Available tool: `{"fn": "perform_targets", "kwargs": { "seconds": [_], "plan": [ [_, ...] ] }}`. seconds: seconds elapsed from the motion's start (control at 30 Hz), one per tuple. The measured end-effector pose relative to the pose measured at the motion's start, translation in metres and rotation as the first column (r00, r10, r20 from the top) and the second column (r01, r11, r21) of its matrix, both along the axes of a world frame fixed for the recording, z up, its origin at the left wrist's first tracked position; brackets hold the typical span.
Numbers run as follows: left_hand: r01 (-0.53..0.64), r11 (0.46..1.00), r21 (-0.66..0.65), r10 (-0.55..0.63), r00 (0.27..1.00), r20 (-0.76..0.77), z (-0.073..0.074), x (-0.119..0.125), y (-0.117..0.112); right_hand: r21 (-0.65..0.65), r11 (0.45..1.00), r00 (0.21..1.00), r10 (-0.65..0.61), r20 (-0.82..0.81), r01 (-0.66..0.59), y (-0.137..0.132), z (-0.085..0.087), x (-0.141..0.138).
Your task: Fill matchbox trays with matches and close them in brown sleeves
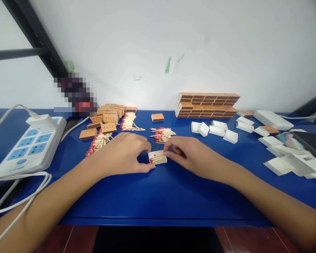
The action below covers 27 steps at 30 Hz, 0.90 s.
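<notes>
A small white matchbox tray [158, 158] with red-tipped matches in it lies on the blue table [158, 200] between my hands. My left hand [122, 154] rests curled at the tray's left end, thumb and fingertips touching it. My right hand [189, 154] pinches the tray's right end with curled fingers. Just behind the tray lies a loose heap of matches [162, 134].
More match piles [127, 123] and brown matchbox sleeves [105, 121] lie at back left, with a stacked wall of sleeves [206, 105] at back right. White empty trays [216, 129] spread to the right. A power strip [28, 144] with white cables sits at far left.
</notes>
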<state>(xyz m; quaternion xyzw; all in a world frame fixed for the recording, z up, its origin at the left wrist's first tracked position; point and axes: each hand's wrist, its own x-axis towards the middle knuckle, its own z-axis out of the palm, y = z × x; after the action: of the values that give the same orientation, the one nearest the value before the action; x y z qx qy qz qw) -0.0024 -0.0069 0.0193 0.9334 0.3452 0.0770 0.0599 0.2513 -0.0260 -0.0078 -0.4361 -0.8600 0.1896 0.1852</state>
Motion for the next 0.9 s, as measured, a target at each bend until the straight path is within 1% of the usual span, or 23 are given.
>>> {"fn": "perform_targets", "kwargs": {
  "seconds": [0.07,0.1,0.17,0.23,0.3,0.33,0.4,0.47,0.57,0.67,0.8,0.9],
  "plan": [
    [0.002,1.000,0.001,-0.002,1.000,0.007,0.000,0.000,-0.001,-0.013,1.000,1.000,0.026,0.006,-0.026,-0.002,0.000,-0.002],
    [0.002,1.000,0.004,-0.002,1.000,0.006,0.000,-0.001,-0.001,-0.005,1.000,1.000,0.012,-0.003,-0.012,-0.001,0.000,-0.001],
    [0.005,1.000,0.009,-0.005,1.000,0.000,-0.001,0.000,-0.001,0.045,0.996,0.997,-0.073,-0.030,0.074,0.003,-0.001,0.005],
    [0.012,1.000,0.007,-0.012,1.000,-0.001,-0.001,0.000,-0.001,0.105,0.975,0.980,-0.196,-0.026,0.198,0.011,-0.002,0.014],
    [0.020,1.000,0.003,-0.020,1.000,0.001,-0.001,0.000,0.000,0.114,0.951,0.955,-0.294,0.029,0.289,0.018,-0.003,0.021],
    [0.024,1.000,0.002,-0.024,1.000,0.000,-0.001,0.000,0.000,0.100,0.945,0.946,-0.319,0.064,0.312,0.020,-0.004,0.024],
    [0.026,1.000,0.000,-0.026,1.000,-0.005,0.000,0.000,0.000,0.071,0.944,0.936,-0.328,0.124,0.322,0.023,-0.006,0.025],
    [0.021,1.000,-0.006,-0.021,1.000,-0.007,0.000,-0.001,0.000,0.069,0.948,0.936,-0.318,0.153,0.311,0.024,-0.008,0.023],
    [0.013,1.000,-0.015,-0.013,1.000,-0.008,0.001,-0.001,-0.001,0.081,0.945,0.931,-0.326,0.166,0.317,0.024,-0.010,0.021],
    [0.017,1.000,-0.011,-0.017,1.000,-0.005,0.001,-0.001,-0.001,0.065,0.938,0.921,-0.348,0.174,0.341,0.025,-0.011,0.020],
    [0.022,1.000,-0.006,-0.022,1.000,0.003,0.001,0.000,-0.001,0.041,0.931,0.915,-0.365,0.174,0.363,0.026,-0.009,0.023],
    [0.016,1.000,-0.012,-0.016,1.000,0.007,0.002,-0.001,-0.001,0.077,0.924,0.911,-0.382,0.157,0.374,0.026,-0.003,0.029]
  ]
}}
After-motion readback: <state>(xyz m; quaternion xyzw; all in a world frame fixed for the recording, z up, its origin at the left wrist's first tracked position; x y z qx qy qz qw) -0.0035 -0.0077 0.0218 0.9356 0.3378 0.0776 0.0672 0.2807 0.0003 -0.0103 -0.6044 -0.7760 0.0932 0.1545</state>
